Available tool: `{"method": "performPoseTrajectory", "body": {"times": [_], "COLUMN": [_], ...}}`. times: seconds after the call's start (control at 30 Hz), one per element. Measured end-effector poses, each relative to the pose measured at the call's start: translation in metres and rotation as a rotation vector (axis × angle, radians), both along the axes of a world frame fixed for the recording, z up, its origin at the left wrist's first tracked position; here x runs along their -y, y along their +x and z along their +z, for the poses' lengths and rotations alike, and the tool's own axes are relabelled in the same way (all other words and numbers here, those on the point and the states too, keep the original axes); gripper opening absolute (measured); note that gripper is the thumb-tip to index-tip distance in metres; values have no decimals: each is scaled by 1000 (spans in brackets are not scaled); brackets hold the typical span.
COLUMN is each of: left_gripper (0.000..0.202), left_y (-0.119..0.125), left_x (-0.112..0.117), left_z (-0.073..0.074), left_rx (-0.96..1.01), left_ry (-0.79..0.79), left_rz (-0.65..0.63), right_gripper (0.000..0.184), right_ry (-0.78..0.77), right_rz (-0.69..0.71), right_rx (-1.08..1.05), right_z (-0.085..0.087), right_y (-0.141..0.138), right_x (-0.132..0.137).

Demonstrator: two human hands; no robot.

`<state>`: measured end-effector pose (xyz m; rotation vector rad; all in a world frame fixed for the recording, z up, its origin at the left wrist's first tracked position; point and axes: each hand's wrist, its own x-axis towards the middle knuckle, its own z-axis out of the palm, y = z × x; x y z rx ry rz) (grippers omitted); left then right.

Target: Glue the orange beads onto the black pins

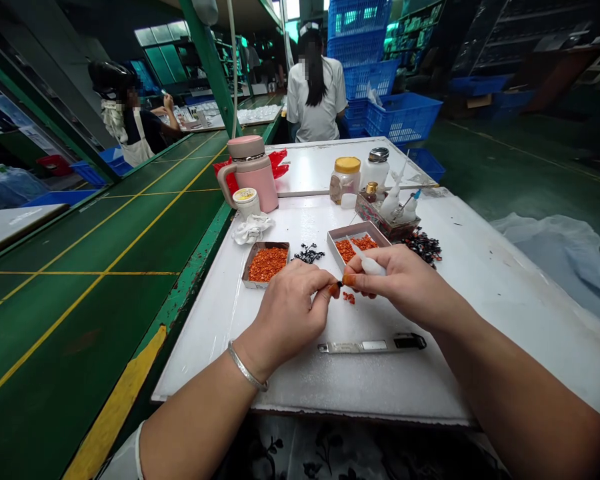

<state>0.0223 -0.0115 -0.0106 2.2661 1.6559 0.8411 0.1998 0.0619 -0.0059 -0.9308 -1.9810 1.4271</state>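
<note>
My left hand (293, 303) is closed, thumb and forefinger pinching a small black piece (339, 285) whose exact kind is too small to make out. My right hand (405, 277) grips a white squeeze bottle (373, 266) with a thin nozzle pointing up and left; its thumb and fingertip also meet at the black piece. Just below the fingertips lie a few loose orange bits (349, 298). Beyond my hands stand two shallow boxes, a left box (255, 285) and a right box (375, 229), both holding orange bits. Black branch-like pieces (309, 253) lie between them.
A utility knife (375, 345) lies in front of my hands. Behind are a pink jug (263, 180), crumpled tissue (251, 228), a yellow-lidded jar (345, 180), a bottle holder (400, 229) and a black heap (424, 247). A green conveyor (105, 253) runs at left. Two people sit farther off.
</note>
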Motion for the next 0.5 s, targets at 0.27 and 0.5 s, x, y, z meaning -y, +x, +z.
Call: {"method": "performPoseTrajectory", "body": {"times": [0.27,0.5], "left_gripper": [21,19], "left_y": [0,0], "left_x": [0,0], "left_z": [-2,-3], "left_rx": [-27,-33], "left_ry": [58,95], "left_rz": [24,59], "right_gripper": [26,23], "right_ry": [-48,-3], "right_rz": [-39,-111], "right_rx": [-48,-25], "right_z": [-6,-6], "right_y": [-4,-9], "right_x": [1,5]}}
